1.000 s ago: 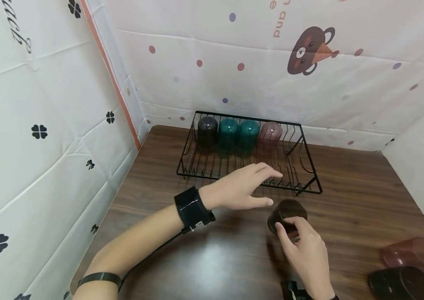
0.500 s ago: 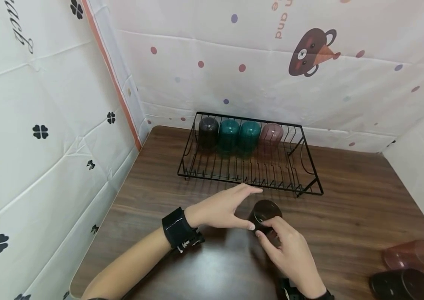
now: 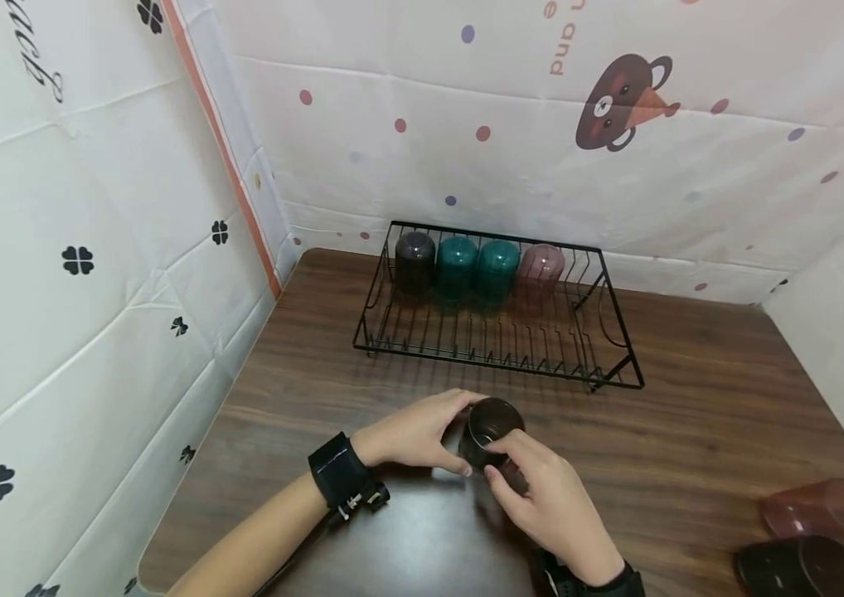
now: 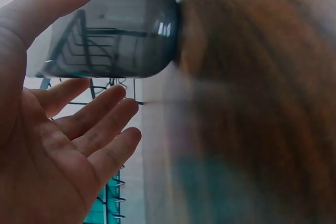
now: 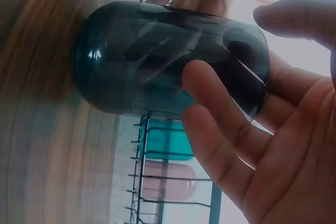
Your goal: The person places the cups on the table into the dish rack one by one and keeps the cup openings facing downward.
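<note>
A dark see-through cup [image 3: 494,419] stands mouth up, low over or on the wooden table, in front of the rack; its rounded base is seen in the left wrist view, where the cup [image 4: 131,30] lies sideways in the picture. My right hand [image 3: 552,497] pinches its rim, forefinger over the edge and thumb on the near side. From the left, my left hand [image 3: 410,431] reaches around it, thumb and fingers spread apart. Whether the left fingertips touch the cup cannot be told. In the right wrist view, two right fingers [image 5: 202,80] lie beside the cup wall.
Behind stands a black wire rack [image 3: 497,358] with a dark cup [image 3: 414,261], two teal cups [image 3: 455,265] and a pink cup [image 3: 539,269], all upside down. At the right lie another pink cup [image 3: 825,510] and dark cup [image 3: 802,568]. Patterned cloth walls [image 3: 123,348] enclose the table.
The right hand has brought the dark cup leftward across the table. The left hand has come down and back from near the rack to the cup's left side.
</note>
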Motion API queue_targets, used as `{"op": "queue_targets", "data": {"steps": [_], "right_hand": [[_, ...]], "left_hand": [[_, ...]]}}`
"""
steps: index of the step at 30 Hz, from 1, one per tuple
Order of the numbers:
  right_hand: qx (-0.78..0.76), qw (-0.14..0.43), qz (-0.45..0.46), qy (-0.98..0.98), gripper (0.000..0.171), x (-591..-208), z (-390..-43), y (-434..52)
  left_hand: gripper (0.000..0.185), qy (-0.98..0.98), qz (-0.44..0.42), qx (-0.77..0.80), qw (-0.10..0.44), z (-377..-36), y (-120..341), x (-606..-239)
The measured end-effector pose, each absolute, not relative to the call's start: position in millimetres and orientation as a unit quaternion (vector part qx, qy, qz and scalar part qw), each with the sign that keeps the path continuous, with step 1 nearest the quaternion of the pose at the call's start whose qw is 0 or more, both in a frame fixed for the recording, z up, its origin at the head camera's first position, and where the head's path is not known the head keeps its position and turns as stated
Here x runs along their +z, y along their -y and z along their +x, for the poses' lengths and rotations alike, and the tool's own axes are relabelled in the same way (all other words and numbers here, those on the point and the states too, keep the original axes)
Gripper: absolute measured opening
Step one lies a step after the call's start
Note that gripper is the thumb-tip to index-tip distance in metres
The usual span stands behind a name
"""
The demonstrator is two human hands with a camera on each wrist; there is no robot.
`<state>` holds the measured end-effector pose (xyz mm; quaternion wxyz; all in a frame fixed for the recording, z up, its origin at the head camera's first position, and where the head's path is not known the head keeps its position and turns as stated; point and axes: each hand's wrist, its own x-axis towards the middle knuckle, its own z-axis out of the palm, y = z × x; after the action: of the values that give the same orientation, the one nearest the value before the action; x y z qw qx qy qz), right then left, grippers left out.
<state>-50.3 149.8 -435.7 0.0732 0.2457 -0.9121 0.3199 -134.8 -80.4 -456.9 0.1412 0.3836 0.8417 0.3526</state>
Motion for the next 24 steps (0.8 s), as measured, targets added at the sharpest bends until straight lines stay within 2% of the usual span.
{"op": "queue_targets", "data": {"steps": [12,17,24], "right_hand": [[0.336,0.107,0.279,0.893,0.027,-442,-51,-143],[0.347,0.118,0.261,0.893,0.044,-443,-52,-148],[0.359,0.176,0.248,0.882,0.072,-443,-59,-159]], "left_hand": [[0.075,-0.827,0.381,0.393,0.128,-137,72,-470],[0.077,-0.83,0.371,0.391,0.145,-138,70,-473],[0.085,-0.819,0.368,0.408,0.164,-142,71,-470]]}}
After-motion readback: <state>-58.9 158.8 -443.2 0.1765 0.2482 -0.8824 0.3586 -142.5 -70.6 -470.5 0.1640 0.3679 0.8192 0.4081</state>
